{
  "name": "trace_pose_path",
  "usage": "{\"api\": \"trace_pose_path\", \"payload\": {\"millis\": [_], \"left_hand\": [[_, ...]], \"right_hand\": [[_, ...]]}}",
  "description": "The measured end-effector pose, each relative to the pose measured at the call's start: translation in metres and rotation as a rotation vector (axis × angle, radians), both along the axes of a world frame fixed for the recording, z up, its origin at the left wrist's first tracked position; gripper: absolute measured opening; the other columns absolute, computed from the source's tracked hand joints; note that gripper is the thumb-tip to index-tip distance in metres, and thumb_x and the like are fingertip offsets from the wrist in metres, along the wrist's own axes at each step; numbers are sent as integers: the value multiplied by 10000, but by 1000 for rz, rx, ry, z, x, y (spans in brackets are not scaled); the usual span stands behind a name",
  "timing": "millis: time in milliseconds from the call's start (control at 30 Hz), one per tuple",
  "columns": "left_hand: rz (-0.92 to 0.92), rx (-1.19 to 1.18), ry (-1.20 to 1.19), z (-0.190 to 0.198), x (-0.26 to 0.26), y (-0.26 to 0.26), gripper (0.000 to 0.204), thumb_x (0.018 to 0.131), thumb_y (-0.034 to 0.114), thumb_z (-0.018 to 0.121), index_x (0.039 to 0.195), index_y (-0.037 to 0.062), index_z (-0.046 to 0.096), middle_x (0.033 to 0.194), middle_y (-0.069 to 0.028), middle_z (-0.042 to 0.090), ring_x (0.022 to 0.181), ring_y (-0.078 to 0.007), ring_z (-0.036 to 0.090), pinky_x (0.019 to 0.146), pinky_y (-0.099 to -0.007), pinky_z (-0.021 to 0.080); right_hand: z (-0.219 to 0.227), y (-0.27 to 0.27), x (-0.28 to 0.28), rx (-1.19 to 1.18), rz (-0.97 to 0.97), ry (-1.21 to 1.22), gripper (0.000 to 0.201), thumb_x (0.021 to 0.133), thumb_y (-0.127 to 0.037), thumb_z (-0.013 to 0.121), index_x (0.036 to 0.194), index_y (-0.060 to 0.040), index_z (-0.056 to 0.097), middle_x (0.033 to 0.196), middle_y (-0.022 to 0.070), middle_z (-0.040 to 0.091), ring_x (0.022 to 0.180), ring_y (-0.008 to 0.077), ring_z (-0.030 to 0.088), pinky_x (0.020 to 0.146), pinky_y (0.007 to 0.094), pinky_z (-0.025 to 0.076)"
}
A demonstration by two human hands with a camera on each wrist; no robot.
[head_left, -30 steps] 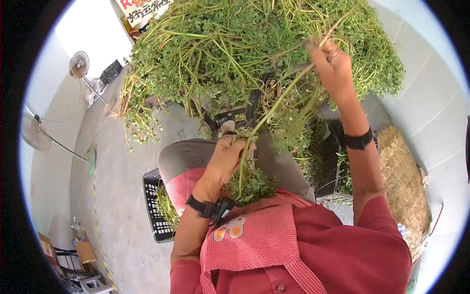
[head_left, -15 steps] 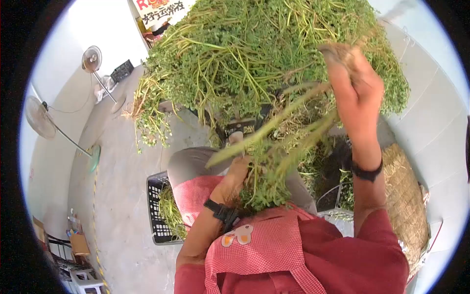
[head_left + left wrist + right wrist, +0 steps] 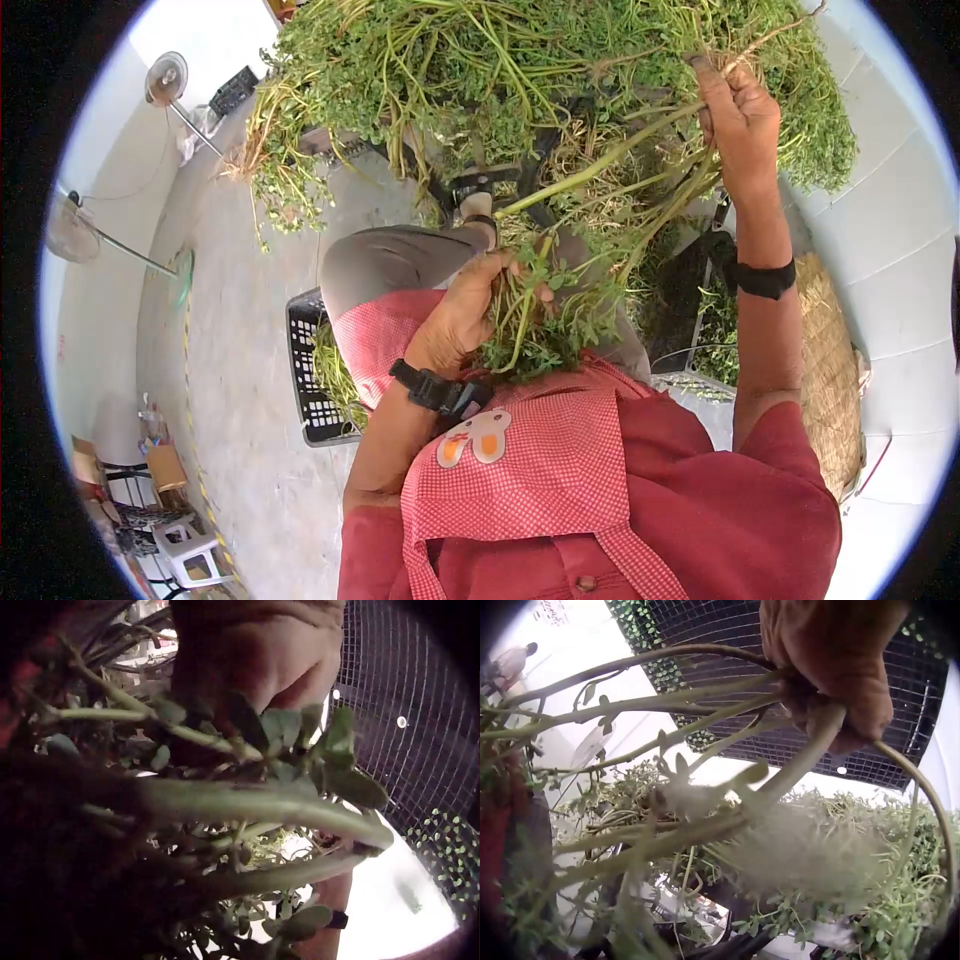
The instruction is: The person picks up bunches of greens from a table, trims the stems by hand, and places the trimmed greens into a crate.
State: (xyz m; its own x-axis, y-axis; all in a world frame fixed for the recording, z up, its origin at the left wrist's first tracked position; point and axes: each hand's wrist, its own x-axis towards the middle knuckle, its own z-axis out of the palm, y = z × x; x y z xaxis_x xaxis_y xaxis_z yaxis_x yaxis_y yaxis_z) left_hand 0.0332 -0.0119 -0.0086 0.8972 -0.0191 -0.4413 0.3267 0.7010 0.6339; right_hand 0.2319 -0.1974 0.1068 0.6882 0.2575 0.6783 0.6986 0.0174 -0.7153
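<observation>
Fingers of the right hand (image 3: 742,130) curl round long green stems (image 3: 570,180) at their root end; those of the left hand (image 3: 470,305) hold leafy sprigs (image 3: 525,335) below, apparently steadying them. Plant heap (image 3: 420,85) lies ahead, black slotted crate (image 3: 303,380) leftward, presumably within reach.

Through the left wrist feed I see the stems (image 3: 225,805) as smooth, with a soft sheen, and the leaves (image 3: 360,787) as more matt. From the head camera I take the apron (image 3: 540,450) and shirt (image 3: 710,510) for matt cloth. The crate (image 3: 299,370) looks like hard plastic — dull, not glossy — and the stool (image 3: 185,545) like smooth plastic. I read the woven mat (image 3: 825,370) as rough straw, the floor (image 3: 265,490) as matt concrete.
</observation>
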Motion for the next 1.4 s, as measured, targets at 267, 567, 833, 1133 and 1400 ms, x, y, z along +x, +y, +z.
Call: {"api": "trace_pose_path", "payload": {"millis": [267, 567, 833, 1133, 1400], "left_hand": [[-145, 163, -194, -8, -8, 0, 388, 942, 423, 406, 719, 105, 411, 545, -100, 492, 502, -239, 508, 590, -372, 473], [-445, 517, -324, 16, -56, -21, 360, 964, 382, 400, 858, 45, 473, 647, -41, 534, 596, -140, 530, 675, -274, 461], [-510, 749, -611, 12, -71, -26, 170, 865, 185, 625, 831, 67, 508, 707, 14, 498, 648, -48, 446, 579, -212, 372], [19, 779, -262, 32, -37, -4, 283, 928, 210, 510, 712, 34, 560, 597, -8, 554, 478, -63, 455, 464, -217, 370], [-10, 877, -371, 55, 7, -13, 245, 928, 202, 520, 880, 2, 653, 637, 17, 570, 513, -34, 441, 484, -205, 370]], "right_hand": [[-17, -11, 25, -125, -271, -134, 194, 866, -202, 611, 956, -31, 637, 684, 19, 621, 617, 79, 525, 574, 253, 452], [-26, -32, 31, -2, -74, 447, 249, 883, -228, 598, 1022, -23, 571, 613, 12, 513, 462, 106, 515, 381, 243, 415], [-28, -45, 29, 215, 153, 691, 248, 900, -241, 571, 946, -2, 527, 731, 72, 561, 588, 172, 598, 445, 280, 490], [-24, -31, -4, 207, 432, 738, 265, 911, -247, 549, 1035, -17, 594, 771, 87, 631, 608, 170, 623, 489, 275, 518], [-32, -1, -32, 154, 549, 740, 205, 903, -201, 564, 1007, -28, 596, 782, 79, 637, 581, 147, 618, 472, 265, 516]]}}
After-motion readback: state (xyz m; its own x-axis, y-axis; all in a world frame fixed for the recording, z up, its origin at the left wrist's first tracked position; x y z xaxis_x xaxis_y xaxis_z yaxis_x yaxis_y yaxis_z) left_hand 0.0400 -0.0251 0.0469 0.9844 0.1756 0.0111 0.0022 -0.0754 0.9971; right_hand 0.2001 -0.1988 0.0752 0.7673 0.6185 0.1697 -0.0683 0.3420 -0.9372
